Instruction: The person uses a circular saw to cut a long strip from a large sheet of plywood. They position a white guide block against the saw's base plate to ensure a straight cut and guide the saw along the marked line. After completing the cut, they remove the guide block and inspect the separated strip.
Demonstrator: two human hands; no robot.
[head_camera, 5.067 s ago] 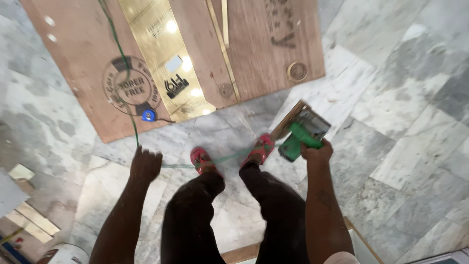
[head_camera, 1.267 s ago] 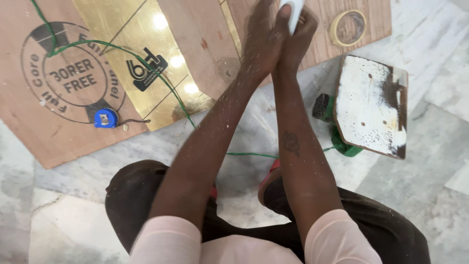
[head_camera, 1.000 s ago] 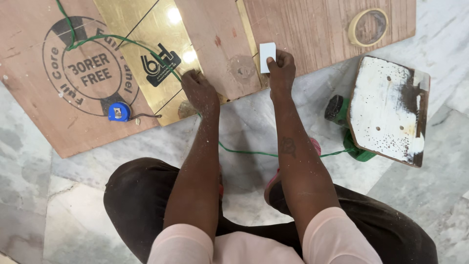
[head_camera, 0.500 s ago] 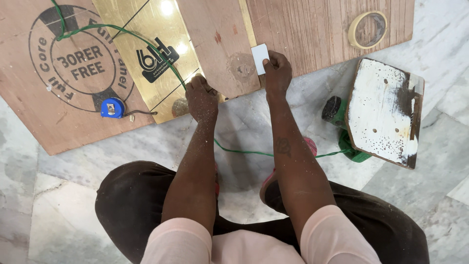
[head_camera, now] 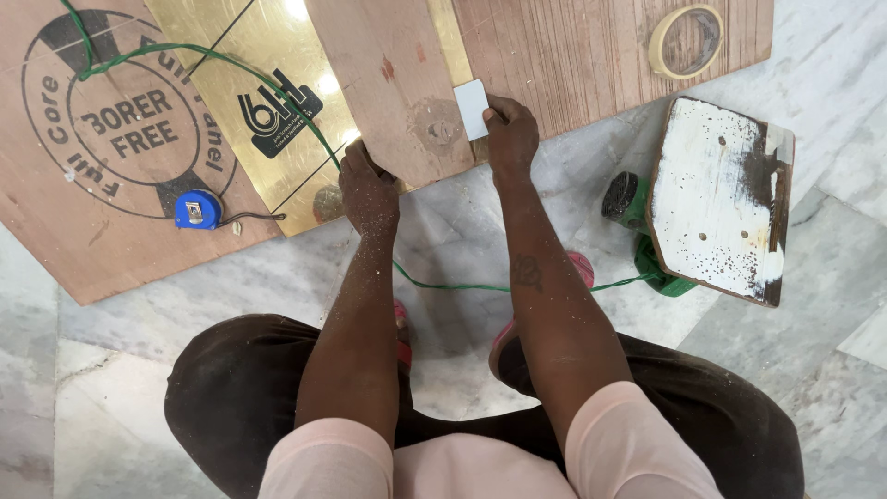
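I squat on a marble floor over a large plywood sheet (head_camera: 111, 231). A narrow reddish wood strip (head_camera: 388, 83) lies across a shiny gold laminate sheet (head_camera: 240, 74). My left hand (head_camera: 367, 182) grips the near end of that strip at its left edge. My right hand (head_camera: 511, 132) pinches a small white card (head_camera: 470, 109) and holds it flat against the strip's right edge, where it meets a second brown board (head_camera: 573, 51).
A blue tape measure (head_camera: 197, 210) lies on the plywood at left. A green cable (head_camera: 231, 65) runs over the sheets and under my arms to a green power tool (head_camera: 647, 240) beside a white-painted board (head_camera: 716, 199). A roll of masking tape (head_camera: 685, 40) sits far right.
Five seconds ago I was bent over the floor with the green tool in my right hand. Since then both hands reached forward and settled on the strip, the card lowered against it.
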